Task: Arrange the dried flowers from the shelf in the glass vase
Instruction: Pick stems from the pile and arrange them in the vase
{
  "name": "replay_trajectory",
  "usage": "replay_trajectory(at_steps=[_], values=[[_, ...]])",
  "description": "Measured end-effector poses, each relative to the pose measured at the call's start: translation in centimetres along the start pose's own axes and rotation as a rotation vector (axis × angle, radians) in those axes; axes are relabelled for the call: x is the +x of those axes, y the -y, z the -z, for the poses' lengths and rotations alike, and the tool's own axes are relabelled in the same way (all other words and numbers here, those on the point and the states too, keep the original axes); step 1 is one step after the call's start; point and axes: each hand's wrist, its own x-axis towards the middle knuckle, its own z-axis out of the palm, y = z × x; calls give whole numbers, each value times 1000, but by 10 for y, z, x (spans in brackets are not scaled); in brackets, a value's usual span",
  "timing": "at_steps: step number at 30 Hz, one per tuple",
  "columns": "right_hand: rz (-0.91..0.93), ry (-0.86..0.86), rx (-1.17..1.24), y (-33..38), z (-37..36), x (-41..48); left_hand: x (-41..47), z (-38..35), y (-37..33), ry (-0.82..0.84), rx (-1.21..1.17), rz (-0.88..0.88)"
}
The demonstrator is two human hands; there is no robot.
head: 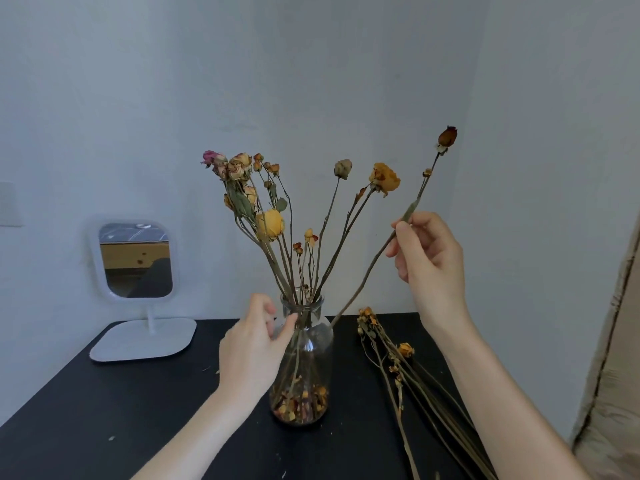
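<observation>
The glass vase (311, 358) stands near the middle of the black table (138, 410), loose petals (299, 405) in its bottom and a fan of dried flowers (270, 223) leaning out of its narrow neck. The left hand (249, 351) holds it at the shoulder, thumb on the glass and fingers curled beside the neck, likely to steady a top-heavy bottle. The right hand (429, 258) pinches a long single stem (363, 275) between thumb and fingertips, bud high to the right. Its lower end sits just beside the neck, seemingly outside the mouth. The opening is crowded, so the open room is on its right side. More loose stems (391, 362) lie to the right, near the table's edge. A white mirror (136, 261) stands far left, well apart.
</observation>
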Motion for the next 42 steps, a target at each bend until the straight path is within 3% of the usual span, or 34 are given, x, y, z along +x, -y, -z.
replay_trajectory(at_steps=[5,9,21,31,37,42], values=[[64,-21,58,11,-10,9,18,-16,10,325,-299,247],[119,-25,16,11,-21,18,30,-29,11,515,-492,290],[36,146,-281,-29,-49,14,20,-42,18,354,-519,288],[-77,249,-632,-60,-66,9,22,-43,20,349,-593,291],[-156,347,-678,-73,-72,3,21,-47,24,334,-599,287],[-161,286,-607,-72,-74,6,22,-49,24,336,-591,287]])
